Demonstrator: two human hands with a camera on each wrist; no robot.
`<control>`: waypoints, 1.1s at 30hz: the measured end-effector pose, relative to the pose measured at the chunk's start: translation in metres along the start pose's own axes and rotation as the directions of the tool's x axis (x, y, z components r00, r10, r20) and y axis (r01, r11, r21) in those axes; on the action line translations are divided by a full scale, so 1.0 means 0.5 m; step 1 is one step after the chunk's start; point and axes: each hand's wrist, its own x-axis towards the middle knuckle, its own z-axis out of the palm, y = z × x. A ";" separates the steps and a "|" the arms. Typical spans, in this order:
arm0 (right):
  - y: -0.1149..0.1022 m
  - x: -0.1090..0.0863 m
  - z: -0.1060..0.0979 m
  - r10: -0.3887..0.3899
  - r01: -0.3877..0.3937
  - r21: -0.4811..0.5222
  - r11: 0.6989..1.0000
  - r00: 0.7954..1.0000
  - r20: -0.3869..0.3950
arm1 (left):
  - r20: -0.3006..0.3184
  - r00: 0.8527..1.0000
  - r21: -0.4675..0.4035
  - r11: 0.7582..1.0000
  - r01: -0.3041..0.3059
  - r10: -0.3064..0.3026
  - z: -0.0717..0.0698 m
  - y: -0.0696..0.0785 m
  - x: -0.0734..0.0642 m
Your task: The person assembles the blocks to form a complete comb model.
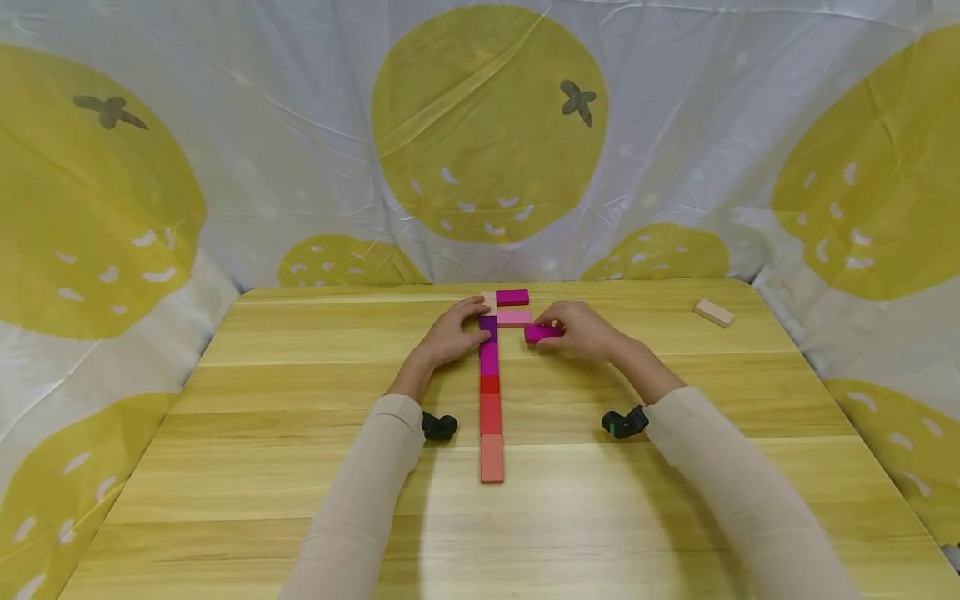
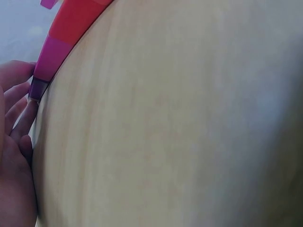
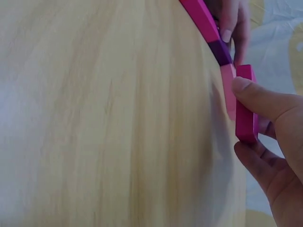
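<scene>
A column of flat coloured blocks lies on the wooden table, from a salmon block (image 1: 492,458) through red and magenta (image 1: 489,360) to a dark purple block (image 1: 489,325) and a beige block (image 1: 490,298). Against its far left side rests my left hand (image 1: 452,331), thumb at the purple block and fingers by the beige one. A pink block (image 1: 514,318) and another magenta block (image 1: 513,297) stick out rightward from the column. Between thumb and fingers, my right hand (image 1: 587,331) pinches a loose magenta block (image 3: 246,111), held just in front of the pink block's right end.
A beige block (image 1: 714,312) lies apart at the table's far right. Behind the table's back edge hangs a white cloth (image 1: 315,150) with yellow fruit shapes. Dark wrist devices (image 1: 624,422) sit at both cuffs.
</scene>
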 end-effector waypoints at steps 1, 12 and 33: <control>-0.003 0.003 0.003 -0.001 0.001 -0.001 1.000 1.000 -0.001 | -0.001 1.000 0.002 1.000 0.000 0.000 0.000 0.000 0.000; -0.033 0.034 0.040 -0.042 0.042 -0.034 0.999 0.999 -0.008 | -0.002 1.000 0.007 1.000 0.002 -0.002 0.000 -0.001 0.000; -0.049 0.050 0.061 -0.034 0.035 -0.053 0.998 0.999 0.013 | 0.000 1.000 0.007 1.000 -0.008 0.008 0.000 0.000 0.000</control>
